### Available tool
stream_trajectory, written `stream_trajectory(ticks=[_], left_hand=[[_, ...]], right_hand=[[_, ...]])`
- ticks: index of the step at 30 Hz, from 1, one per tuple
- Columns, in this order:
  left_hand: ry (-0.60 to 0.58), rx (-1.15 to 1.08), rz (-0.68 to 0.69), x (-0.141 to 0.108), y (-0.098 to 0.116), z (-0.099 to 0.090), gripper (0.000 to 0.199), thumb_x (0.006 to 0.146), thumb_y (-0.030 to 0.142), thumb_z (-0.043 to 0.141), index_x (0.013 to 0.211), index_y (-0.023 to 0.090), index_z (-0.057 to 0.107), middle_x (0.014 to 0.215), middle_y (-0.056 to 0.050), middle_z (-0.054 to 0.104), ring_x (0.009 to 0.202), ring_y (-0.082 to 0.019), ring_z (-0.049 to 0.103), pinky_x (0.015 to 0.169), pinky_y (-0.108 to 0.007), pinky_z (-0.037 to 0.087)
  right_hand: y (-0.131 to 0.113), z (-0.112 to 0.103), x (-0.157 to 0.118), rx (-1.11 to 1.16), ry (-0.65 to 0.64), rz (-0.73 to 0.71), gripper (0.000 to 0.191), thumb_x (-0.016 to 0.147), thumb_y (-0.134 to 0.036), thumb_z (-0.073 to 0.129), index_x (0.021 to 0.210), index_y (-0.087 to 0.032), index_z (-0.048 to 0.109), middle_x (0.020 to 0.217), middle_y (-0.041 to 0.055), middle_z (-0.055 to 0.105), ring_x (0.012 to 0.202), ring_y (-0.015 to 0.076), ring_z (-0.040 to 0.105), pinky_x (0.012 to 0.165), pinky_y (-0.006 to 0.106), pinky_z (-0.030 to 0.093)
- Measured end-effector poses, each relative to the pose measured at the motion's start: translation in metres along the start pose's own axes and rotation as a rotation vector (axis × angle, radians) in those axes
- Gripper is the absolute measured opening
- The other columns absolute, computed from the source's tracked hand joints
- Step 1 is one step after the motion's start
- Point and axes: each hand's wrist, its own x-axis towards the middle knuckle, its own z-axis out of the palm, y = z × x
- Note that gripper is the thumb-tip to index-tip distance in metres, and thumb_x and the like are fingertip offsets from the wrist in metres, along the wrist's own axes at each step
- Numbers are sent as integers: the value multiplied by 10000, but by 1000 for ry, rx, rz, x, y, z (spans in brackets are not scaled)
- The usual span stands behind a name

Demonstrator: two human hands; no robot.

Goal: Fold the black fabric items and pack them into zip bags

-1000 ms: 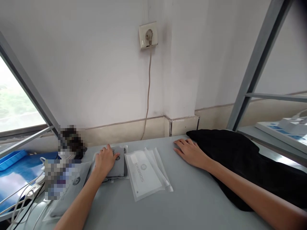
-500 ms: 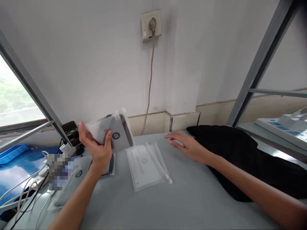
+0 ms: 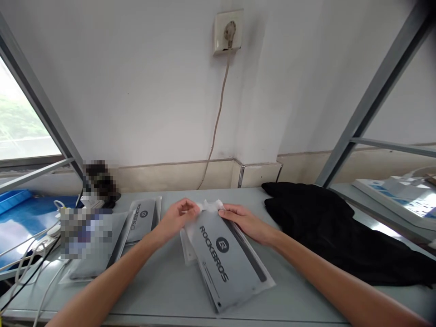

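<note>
A frosted zip bag (image 3: pixel 235 268) printed ROCKBROS, with something grey and dark inside, lies tilted towards me in front. My left hand (image 3: pixel 180 214) pinches its crumpled top edge at the left corner. At the right corner of the same edge, my right hand (image 3: pixel 243 220) grips with the thumb on top. Beneath the bag, another frosted pouch (image 3: pixel 189 254) shows only at its left side. Two more filled bags lie left of my left hand: a ROCKBROS bag (image 3: pixel 146 217) and a larger grey one (image 3: pixel 90 268), partly blurred out.
Black cloth (image 3: pixel 313 231) is heaped on the right of the grey table (image 3: pixel 156 290). White cables and a power strip (image 3: pixel 51 231) lie at far left beside a blue tray (image 3: pixel 15 200). Grey metal posts (image 3: pixel 371 91) rise on both sides. A plugged-in socket (image 3: pixel 228 32) is on the wall.
The ROCKBROS bag has come from the raised left hand down to the middle, over the frosted pouch. My right hand, open before, has moved in and taken hold of its top edge.
</note>
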Motion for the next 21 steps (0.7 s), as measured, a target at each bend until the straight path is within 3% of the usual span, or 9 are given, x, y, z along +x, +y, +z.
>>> stream_trajectory(ticks=[3,6,9,16,18,21], left_hand=[[-255,41,-49,-1,-4,2,417,949,593,625,920,177,632,824,-10,613,720,-146,577,642,-252,463],[-286,97,-9,-3,-9,8,432,962,604,591,851,187,564,752,32,503,632,-113,442,571,-237,362],[-308,138,23,-5,-10,12,439,977,618,553,846,201,514,754,41,434,642,-117,385,566,-239,327],[-206,190,117,-5,-12,20,481,1013,608,480,761,199,466,731,34,375,655,-128,345,572,-248,297],[-143,196,146,-2,-12,15,473,1013,589,494,756,192,501,737,22,427,677,-134,398,598,-252,336],[45,210,208,7,-10,-4,462,997,573,531,742,189,544,732,15,475,692,-142,452,633,-255,385]], right_hand=[[7,6,-1,-7,-82,-22,515,832,-714,710,918,-216,612,767,-22,588,672,157,534,624,284,431],[19,9,3,-32,-49,-95,506,856,-723,681,1030,-267,548,681,-74,508,564,129,439,537,255,363],[24,12,4,-91,-23,-141,458,926,-713,591,933,-266,490,654,-87,402,545,118,347,509,246,297],[13,20,-2,-269,58,-277,443,1013,-594,511,772,-223,527,744,-30,413,698,156,381,619,277,336],[10,16,-2,-254,39,-249,446,1003,-578,532,736,-222,502,718,-36,390,671,150,363,603,277,316],[7,4,0,-270,29,-217,432,991,-558,553,725,-220,506,707,-37,403,642,142,352,574,275,278]])
